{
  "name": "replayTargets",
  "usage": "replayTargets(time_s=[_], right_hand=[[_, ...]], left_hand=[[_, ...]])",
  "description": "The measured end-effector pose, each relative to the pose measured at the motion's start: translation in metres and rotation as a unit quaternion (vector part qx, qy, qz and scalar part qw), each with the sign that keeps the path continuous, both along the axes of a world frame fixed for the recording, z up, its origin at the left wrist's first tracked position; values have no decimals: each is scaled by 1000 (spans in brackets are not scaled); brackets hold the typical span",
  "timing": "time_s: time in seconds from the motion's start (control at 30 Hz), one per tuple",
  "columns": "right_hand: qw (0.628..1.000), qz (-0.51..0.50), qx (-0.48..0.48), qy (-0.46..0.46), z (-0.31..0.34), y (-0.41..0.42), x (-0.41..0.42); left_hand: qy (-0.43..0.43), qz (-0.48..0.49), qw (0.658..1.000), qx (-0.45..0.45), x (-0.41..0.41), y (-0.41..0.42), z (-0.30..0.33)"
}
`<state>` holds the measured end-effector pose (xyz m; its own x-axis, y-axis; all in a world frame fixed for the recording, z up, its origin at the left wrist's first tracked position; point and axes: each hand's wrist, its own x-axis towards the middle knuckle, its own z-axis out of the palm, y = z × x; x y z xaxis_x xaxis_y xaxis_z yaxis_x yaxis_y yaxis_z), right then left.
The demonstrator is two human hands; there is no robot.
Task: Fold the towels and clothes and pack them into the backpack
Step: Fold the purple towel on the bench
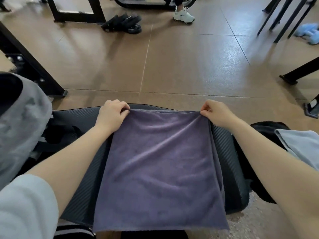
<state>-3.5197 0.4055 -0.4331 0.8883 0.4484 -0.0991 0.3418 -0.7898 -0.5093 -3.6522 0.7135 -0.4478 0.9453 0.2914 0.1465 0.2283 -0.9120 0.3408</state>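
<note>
The purple towel lay on the dark mat, long axis running near to far. The left hand and right hand each pinched a far corner, apparently doubled.

No text, label, brand, number or sign can be read on anything in view.

Centre: the purple towel was spread over the dark mat, pinched at its far corners.
Left edge: passage was blocked by a grey backpack.
Right edge: a grey folded cloth was laid on dark fabric.
Upper middle: bare brown floor was left open.
Upper corners: black frame legs were in the way.
</note>
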Motion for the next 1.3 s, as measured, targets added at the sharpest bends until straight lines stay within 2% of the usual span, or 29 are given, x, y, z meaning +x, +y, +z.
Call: replayTargets(time_s=[0.07,0.13,0.23,0.3,0.33,0.4,0.43,0.5,0.63,0.77,0.93,1.03,1.13,1.3], right_hand=[[998,14,39,54,5,5,13],[985,25,93,141,10,7,24],[967,30,152,200,12,10,39],[961,-11,195,197,7,17,48],[963,-33,199,181,1,21,51],[979,-54,148,127,-14,32,56],[989,-59,101,92,-22,35,56],[996,-70,48,27,-30,34,51],[993,-43,89,-69,-17,22,21],[995,4,89,-42,-9,7,-19],[999,-2,51,-17,-7,-15,-66],[999,-3,43,-21,-8,-36,-91],[998,-27,52,14,-3,-55,-112],[998,2,2,65,13,-63,-150]], left_hand=[[-35,28,991,-125,0,5,7],[-36,61,961,-268,1,8,12],[-56,92,924,-366,5,12,15],[-75,111,928,-348,11,13,16],[-61,117,946,-296,14,14,14],[-3,110,982,-151,19,10,9],[21,103,988,-110,21,7,4],[21,114,988,-99,17,-6,-1],[-28,126,989,-74,-16,-30,-3],[-31,161,982,-89,-63,-47,0],[15,183,976,-114,-106,-62,0],[12,185,974,-132,-123,-73,0],[12,162,977,-139,-136,-87,2],[48,110,983,-138,-158,-93,4]])
